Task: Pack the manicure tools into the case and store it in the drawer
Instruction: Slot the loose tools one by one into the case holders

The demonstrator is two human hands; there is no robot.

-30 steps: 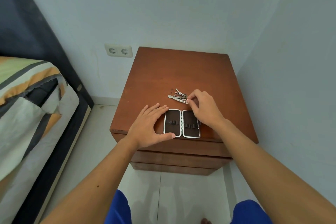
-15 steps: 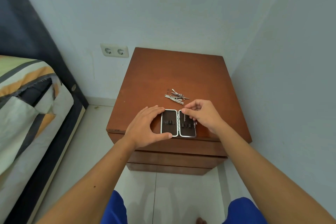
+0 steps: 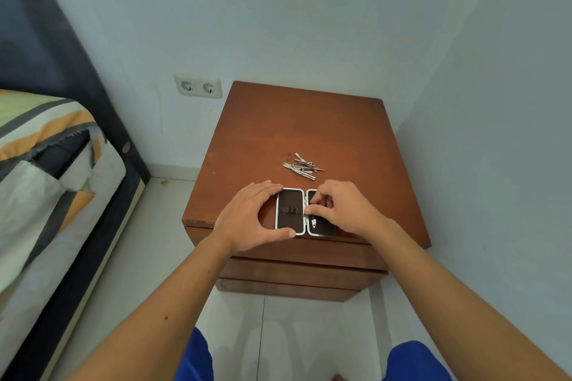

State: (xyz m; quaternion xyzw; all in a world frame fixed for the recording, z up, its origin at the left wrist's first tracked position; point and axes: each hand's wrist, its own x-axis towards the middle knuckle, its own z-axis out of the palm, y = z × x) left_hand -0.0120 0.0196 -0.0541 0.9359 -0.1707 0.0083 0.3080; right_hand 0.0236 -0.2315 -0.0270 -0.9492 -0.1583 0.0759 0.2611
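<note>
At far left, a bed with a striped green, orange and grey cover [image 3: 46,145] stands against a dark padded headboard [image 3: 46,49]. A white double wall socket [image 3: 198,86] is mounted on the pale wall between the bed and the brown wooden nightstand, whose top forms the surface [image 3: 297,124].

The left hand [image 3: 252,216] rests on the surface at the left edge of the open dark brown manicure case with silver metal rims [image 3: 289,210]. Its grip is spread: fingers lie along the case's far left corner, and the thumb extends along the near rim. The case lies flat and fully open at the near edge of the surface, above the closed wooden drawer fronts [image 3: 297,269].

The right hand [image 3: 346,210] is over the right half of the case. Its grip is pinching a small silver metal tool [image 3: 313,221], which lies in that half.

Beyond the case, near but apart from it, a loose pile of silver manicure tools [image 3: 303,166] lies on the surface.
</note>
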